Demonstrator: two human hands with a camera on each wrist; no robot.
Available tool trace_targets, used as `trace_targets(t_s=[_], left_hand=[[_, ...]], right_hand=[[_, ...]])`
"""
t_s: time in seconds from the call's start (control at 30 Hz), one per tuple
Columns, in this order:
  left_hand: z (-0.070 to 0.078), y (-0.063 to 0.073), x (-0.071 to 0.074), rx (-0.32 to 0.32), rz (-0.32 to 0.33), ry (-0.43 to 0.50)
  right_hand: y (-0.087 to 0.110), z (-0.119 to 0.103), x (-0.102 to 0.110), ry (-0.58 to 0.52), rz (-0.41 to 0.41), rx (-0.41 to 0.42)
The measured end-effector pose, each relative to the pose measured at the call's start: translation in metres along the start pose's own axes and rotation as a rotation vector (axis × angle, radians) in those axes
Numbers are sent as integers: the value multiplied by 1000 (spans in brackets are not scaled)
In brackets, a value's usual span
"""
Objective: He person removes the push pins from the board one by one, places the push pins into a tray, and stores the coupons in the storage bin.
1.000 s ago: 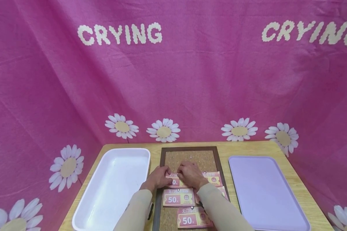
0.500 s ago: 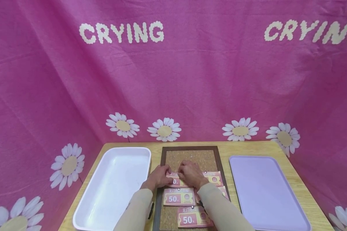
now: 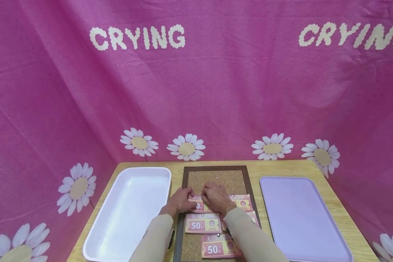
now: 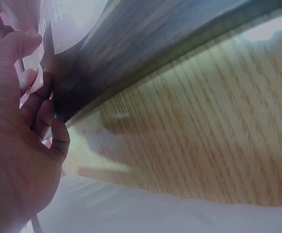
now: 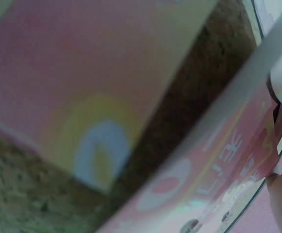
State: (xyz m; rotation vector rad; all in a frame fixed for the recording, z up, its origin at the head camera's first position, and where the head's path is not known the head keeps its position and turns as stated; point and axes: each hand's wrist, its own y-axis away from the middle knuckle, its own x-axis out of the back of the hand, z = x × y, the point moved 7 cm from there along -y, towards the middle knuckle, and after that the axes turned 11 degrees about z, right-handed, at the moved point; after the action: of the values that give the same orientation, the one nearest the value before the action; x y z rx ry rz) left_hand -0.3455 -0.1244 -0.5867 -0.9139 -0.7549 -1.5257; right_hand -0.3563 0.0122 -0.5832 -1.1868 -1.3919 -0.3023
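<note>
My left hand [image 3: 181,201] pinches the left end of a pink and yellow paper coupon [image 3: 203,207]; in the left wrist view the thumb [image 4: 22,44] lies over its edge. At the coupon's upper edge, the right hand [image 3: 215,198] holds with curled fingertips. Whether a pin sits beneath those fingertips is hidden. In the right wrist view the same coupon [image 5: 204,179] bends up off the cork. Below it on the cork board [image 3: 219,178] lie another coupon [image 3: 202,223] and a lower coupon [image 3: 216,249], each with a pin at its top edge.
A pinned coupon [image 3: 243,204] lies right of my right hand, and a partly covered coupon [image 3: 253,217] below that. The board's dark frame [image 3: 213,168] borders the cork. A deep white tray [image 3: 127,211] stands left, a flat lilac tray [image 3: 302,218] right, on the wooden table [image 3: 285,167].
</note>
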Motion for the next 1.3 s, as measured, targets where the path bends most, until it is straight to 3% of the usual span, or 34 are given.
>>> trace_targets(t_s=[0.3,0.6,1.0,1.3], left_hand=[[-2,1,-3,22,-11,1],[0,1,1,24,-1,6],[1,0,3,-5,20,-1],[-2,2,-1,35,-4,10]], right_hand=[[3,-3,2,13,43,31],[1,-2,3,24,24,38],[0,-5,2,-51,71,122],[1,-4,0,-60,55,117]])
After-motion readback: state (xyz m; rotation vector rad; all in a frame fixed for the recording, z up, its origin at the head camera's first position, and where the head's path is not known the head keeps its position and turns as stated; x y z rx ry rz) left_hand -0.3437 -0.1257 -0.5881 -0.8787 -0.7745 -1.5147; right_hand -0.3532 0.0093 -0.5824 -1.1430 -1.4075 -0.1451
